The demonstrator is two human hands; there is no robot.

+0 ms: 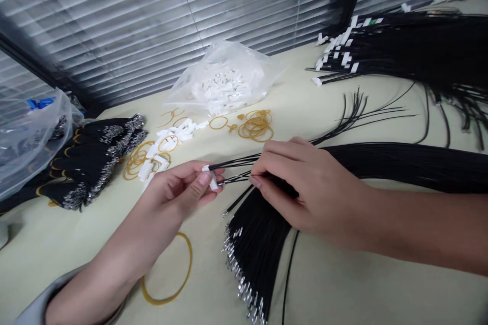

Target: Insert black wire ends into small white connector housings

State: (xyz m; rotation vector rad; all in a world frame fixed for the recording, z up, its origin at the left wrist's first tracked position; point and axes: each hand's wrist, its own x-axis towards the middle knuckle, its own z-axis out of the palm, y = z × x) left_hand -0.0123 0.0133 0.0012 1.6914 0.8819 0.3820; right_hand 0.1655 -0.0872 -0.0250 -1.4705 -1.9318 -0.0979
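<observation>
Between the thumb and fingers of my left hand [186,188] is a small white connector housing [211,177]. Several thin black wires run from its right side toward my right hand [305,183]. That hand is closed in a pinch on a black wire [238,179] close to the housing; the exact fingertip contact is partly hidden. Under my right hand lies a thick bundle of black wires [263,233], its bare ends tipped with silver crimp terminals [244,284] fanned toward the front.
A clear plastic bag of white housings [224,86] stands at the back. Loose white housings [183,132] and yellow rubber bands [255,126] lie before it. Banded wire bundles [95,157] and another plastic bag [34,137] are at left. Finished-looking wires with white connectors [412,40] are piled right.
</observation>
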